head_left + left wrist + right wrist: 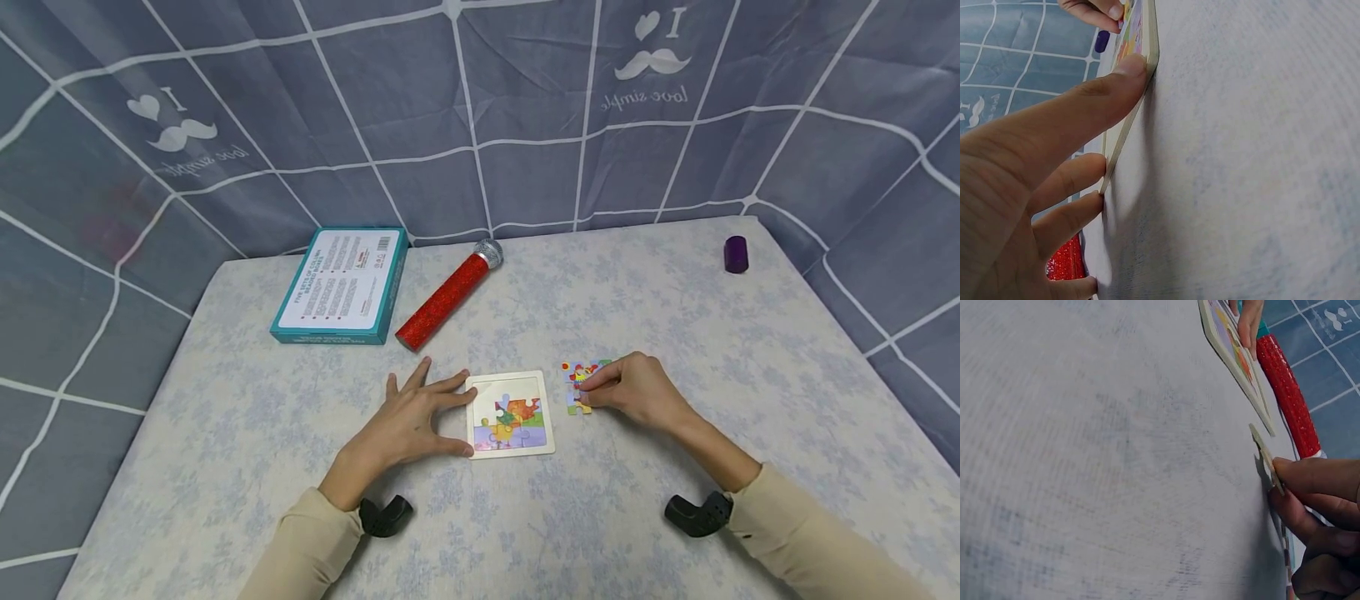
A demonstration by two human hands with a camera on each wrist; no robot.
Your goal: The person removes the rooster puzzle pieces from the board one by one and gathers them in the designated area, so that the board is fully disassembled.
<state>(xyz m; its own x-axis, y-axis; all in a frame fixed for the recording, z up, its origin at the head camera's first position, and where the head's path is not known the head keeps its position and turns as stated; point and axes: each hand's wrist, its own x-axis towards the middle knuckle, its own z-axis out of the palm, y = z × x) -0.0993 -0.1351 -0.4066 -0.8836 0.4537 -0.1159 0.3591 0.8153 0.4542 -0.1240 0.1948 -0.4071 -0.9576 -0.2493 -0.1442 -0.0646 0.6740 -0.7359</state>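
Observation:
A square puzzle board (549, 417) with a pale rim lies on the table, colourful pieces fitted in its lower and right part. My left hand (412, 423) is at its left side, fingers spread; the thumb touches the lower left corner and other fingertips rest on the left edge. To the board's right, my right hand (643, 392) pinches a thin puzzle piece (1262, 449) between thumb and fingertip, one end tilted off the cloth. Several loose puzzle pieces (572, 370) lie under and beside those fingers, partly hidden. The held piece's picture cannot be made out.
A teal box (337, 279) with a white printed label lies at the back left. Beside it is a red glittery microphone (442, 302) with a silver head. A small purple cylinder (736, 254) stands at the far right. Grey checked curtains (525, 100) hang around the table.

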